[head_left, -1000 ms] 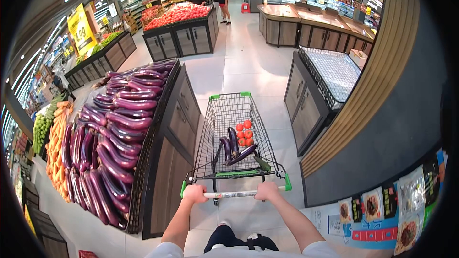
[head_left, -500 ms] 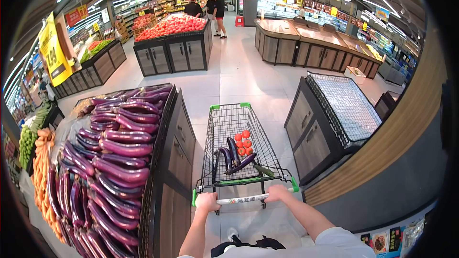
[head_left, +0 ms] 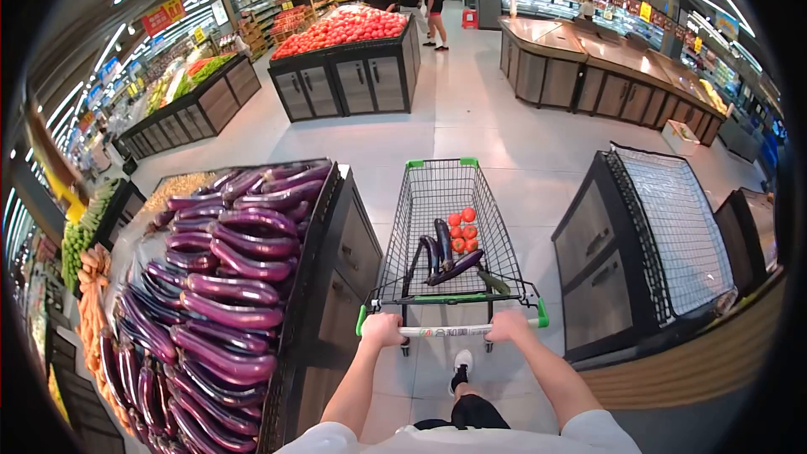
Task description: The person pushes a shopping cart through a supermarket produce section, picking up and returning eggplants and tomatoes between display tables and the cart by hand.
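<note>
Both hands grip the white handle bar of a wire shopping cart (head_left: 403,227) with green corner pieces. My left hand (head_left: 382,330) is wrapped round the bar near its left end, and my right hand (head_left: 509,326) is closed round it towards the right. Inside the cart lie several red tomatoes (head_left: 463,229) grouped together, a few dark purple eggplants (head_left: 455,267) beside them, and a green cucumber-like vegetable (head_left: 494,284) near the handle end. Parts of the bar under my fingers are hidden.
A heap of eggplants (head_left: 239,290) fills the stand at left, with carrots (head_left: 94,303) beyond it. A tomato display (head_left: 340,31) stands ahead, people (head_left: 433,4) behind it. At right is a wire-topped stand (head_left: 672,227); farther off, a wooden counter (head_left: 546,42). Pale floor tiles (head_left: 471,130) run between.
The cart and I have moved forward along the aisle, and the view has turned slightly left. The displays look nearer. My hands keep their hold on the bar, and a white shoe has stepped forward.
</note>
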`<state>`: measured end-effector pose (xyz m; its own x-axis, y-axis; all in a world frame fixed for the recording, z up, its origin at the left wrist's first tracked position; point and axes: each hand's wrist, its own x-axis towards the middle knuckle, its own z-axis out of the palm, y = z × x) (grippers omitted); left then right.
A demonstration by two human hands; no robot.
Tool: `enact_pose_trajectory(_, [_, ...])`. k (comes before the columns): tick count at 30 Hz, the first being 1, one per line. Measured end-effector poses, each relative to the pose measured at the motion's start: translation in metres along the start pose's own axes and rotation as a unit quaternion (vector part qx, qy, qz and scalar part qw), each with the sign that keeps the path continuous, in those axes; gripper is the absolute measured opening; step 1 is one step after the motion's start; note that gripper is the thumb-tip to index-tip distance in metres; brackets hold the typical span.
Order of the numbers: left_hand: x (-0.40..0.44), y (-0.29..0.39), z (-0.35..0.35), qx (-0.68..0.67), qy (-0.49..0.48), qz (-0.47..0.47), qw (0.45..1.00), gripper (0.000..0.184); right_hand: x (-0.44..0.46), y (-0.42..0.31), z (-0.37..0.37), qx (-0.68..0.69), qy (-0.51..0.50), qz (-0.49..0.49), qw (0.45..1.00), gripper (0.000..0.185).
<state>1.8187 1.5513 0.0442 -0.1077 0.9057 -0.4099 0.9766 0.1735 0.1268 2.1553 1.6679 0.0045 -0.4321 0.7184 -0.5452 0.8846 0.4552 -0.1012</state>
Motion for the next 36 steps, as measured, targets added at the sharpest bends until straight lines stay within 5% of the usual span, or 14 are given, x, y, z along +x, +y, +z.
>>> enact_pose_trajectory(13, [0.211, -0.03, -0.106, -0.007, 0.015, -0.043, 0.999, 0.035, 0.208, 0.034, -0.16, -0.009, 0.023, -0.038, 0.999, 0.049])
enact_pose_trajectory(24, [0.393, -0.085, -0.183, -0.048, 0.079, -0.045, 0.995, 0.029, 0.405, 0.028, -0.259, -0.08, 0.027, 0.106, 0.991, 0.029])
enact_pose_trajectory(36, [0.564, -0.135, -0.252, -0.072, 0.055, -0.063, 0.994, 0.031, 0.611, 0.036, -0.357, -0.139, 0.065, 0.144, 0.978, 0.028])
